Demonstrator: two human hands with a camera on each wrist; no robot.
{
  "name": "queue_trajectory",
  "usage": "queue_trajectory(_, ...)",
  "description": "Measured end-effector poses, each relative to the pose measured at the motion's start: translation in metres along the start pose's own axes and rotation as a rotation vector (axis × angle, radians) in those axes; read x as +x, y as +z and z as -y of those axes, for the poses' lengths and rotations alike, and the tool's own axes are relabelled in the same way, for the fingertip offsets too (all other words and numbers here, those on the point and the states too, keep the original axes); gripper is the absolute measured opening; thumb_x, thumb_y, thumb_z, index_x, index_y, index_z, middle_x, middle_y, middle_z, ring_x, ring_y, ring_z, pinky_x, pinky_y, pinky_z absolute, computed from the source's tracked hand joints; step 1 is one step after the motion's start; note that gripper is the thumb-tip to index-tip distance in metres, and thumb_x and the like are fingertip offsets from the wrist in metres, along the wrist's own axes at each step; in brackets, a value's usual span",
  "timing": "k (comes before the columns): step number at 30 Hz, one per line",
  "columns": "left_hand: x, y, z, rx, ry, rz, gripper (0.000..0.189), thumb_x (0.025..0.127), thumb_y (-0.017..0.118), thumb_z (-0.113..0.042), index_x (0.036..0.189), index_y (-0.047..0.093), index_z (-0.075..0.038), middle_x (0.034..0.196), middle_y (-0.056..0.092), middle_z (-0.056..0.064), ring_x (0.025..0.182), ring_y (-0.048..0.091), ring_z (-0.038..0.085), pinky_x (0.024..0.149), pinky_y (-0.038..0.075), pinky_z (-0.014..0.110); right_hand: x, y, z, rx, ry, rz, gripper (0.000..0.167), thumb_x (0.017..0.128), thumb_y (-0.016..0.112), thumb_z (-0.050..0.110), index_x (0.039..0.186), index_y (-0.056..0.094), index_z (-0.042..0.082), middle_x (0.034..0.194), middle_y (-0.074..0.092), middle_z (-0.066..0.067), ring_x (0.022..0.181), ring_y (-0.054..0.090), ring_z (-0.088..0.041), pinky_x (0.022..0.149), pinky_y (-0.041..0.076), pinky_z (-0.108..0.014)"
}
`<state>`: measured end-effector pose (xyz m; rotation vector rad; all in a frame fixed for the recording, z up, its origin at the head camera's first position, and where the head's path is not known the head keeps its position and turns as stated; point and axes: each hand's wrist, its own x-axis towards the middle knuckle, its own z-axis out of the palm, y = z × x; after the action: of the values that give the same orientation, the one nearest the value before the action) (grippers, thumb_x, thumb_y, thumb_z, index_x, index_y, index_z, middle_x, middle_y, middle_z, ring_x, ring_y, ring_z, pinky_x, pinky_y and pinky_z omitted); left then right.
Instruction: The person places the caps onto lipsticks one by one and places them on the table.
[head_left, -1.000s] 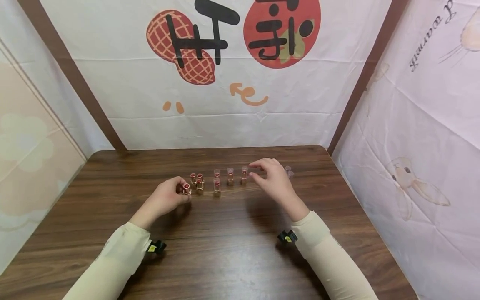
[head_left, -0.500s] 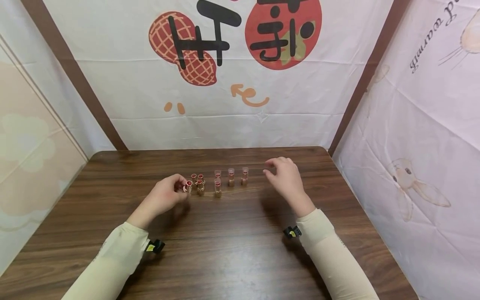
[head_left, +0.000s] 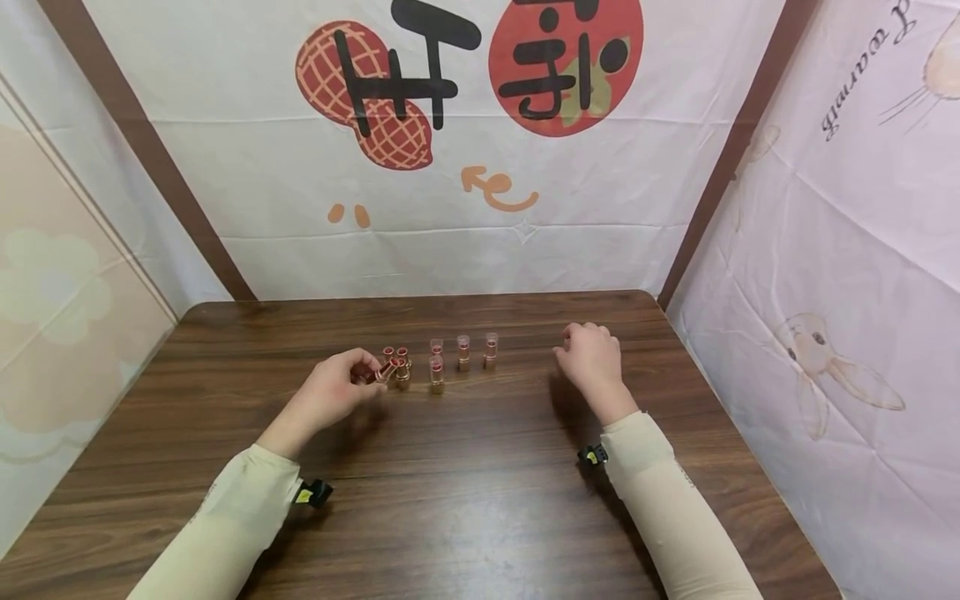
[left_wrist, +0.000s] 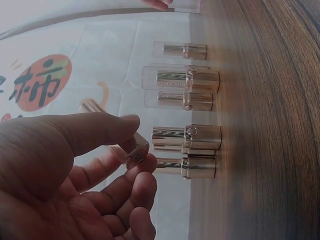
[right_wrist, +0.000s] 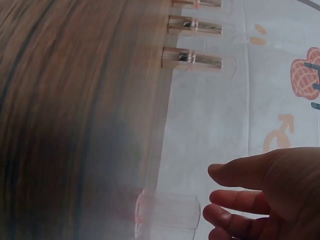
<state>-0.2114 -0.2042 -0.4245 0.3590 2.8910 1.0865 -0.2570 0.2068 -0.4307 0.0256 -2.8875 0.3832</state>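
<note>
My left hand [head_left: 337,387] pinches an uncapped lipstick [head_left: 386,372] between thumb and fingers. It tilts to the right; in the left wrist view its round base [left_wrist: 138,156] shows by the fingertips. Just beyond stand a few uncapped gold lipsticks [left_wrist: 202,138] with red tops. To their right are several lipsticks under clear caps, the rightmost capped lipstick [head_left: 491,352] among them. My right hand [head_left: 592,362] is farther right, holding nothing, its thumb and fingers apart. In the right wrist view its fingertips are close to clear loose caps [right_wrist: 167,210], hidden behind the hand in the head view.
The brown wooden table [head_left: 465,500] has its far edge just behind the lipsticks. A white printed cloth [head_left: 450,258] hangs behind it, with another cloth [head_left: 817,275] along the right side.
My right hand has moved right, away from the rightmost capped lipstick, to where the loose caps lay. My left hand stays nearly in place while its lipstick tips from upright toward the right.
</note>
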Motion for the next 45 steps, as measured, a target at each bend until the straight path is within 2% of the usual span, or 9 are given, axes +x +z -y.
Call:
queue_trajectory(9, -0.001, 0.001, -0.001, -0.004, -0.018, -0.012, 0.027, 0.09, 0.079, -0.03, 0.108, 0.066, -0.013, 0.099, 0.069, 0.005, 0.089, 0.062, 0.021, 0.076, 0.048, 0.036, 0.003, 0.002, -0.005, -0.057, 0.031, -0.024, 0.033, 0.093, 0.075, 0.034, 0.112, 0.072, 0.008, 0.108, 0.068, -0.016, 0.102, 0.06, -0.038, 0.089, 0.047, -0.054)
queue_trajectory(16, -0.004, 0.001, -0.003, -0.026, -0.02, -0.014, 0.025, 0.092, 0.078, -0.029, 0.109, 0.068, -0.013, 0.098, 0.069, 0.004, 0.088, 0.061, 0.021, 0.074, 0.049, 0.036, 0.001, 0.001, -0.005, -0.089, 0.049, -0.009, 0.032, 0.091, 0.078, 0.032, 0.11, 0.071, 0.006, 0.107, 0.067, -0.018, 0.102, 0.059, -0.04, 0.088, 0.048, -0.056)
queue_trajectory(24, -0.003, 0.001, -0.006, -0.021, 0.002, -0.038, 0.025, 0.093, 0.078, -0.03, 0.109, 0.068, -0.014, 0.095, 0.066, 0.005, 0.084, 0.057, 0.024, 0.07, 0.046, 0.036, -0.001, -0.003, -0.004, -0.108, 0.064, 0.003, 0.036, 0.09, 0.077, 0.027, 0.114, 0.07, 0.002, 0.109, 0.066, -0.022, 0.105, 0.059, -0.043, 0.089, 0.048, -0.058)
queue_trajectory(32, -0.002, -0.001, -0.01, -0.052, 0.032, -0.061, 0.025, 0.092, 0.078, -0.032, 0.108, 0.071, -0.014, 0.092, 0.067, 0.004, 0.08, 0.057, 0.023, 0.064, 0.047, 0.031, -0.003, -0.005, -0.003, -0.088, 0.082, 0.05, 0.03, 0.091, 0.075, 0.024, 0.112, 0.074, 0.002, 0.104, 0.068, -0.021, 0.102, 0.06, -0.043, 0.088, 0.049, -0.058)
queue_trajectory(41, -0.002, -0.003, -0.016, -0.069, 0.04, -0.119, 0.027, 0.091, 0.08, -0.026, 0.112, 0.071, -0.011, 0.09, 0.067, 0.005, 0.079, 0.058, 0.022, 0.064, 0.047, 0.028, -0.004, -0.01, -0.006, -0.105, 0.058, 0.107, 0.03, 0.089, 0.071, 0.022, 0.112, 0.076, 0.003, 0.107, 0.071, -0.025, 0.102, 0.064, -0.046, 0.084, 0.052, -0.06)
queue_trajectory(45, -0.003, -0.003, -0.017, -0.071, 0.038, -0.141, 0.03, 0.092, 0.08, -0.028, 0.114, 0.07, -0.01, 0.091, 0.068, 0.005, 0.081, 0.06, 0.023, 0.066, 0.047, 0.028, -0.005, -0.015, -0.005, -0.084, 0.03, 0.102, 0.028, 0.091, 0.071, 0.025, 0.112, 0.077, 0.008, 0.109, 0.074, -0.021, 0.101, 0.068, -0.044, 0.081, 0.055, -0.059)
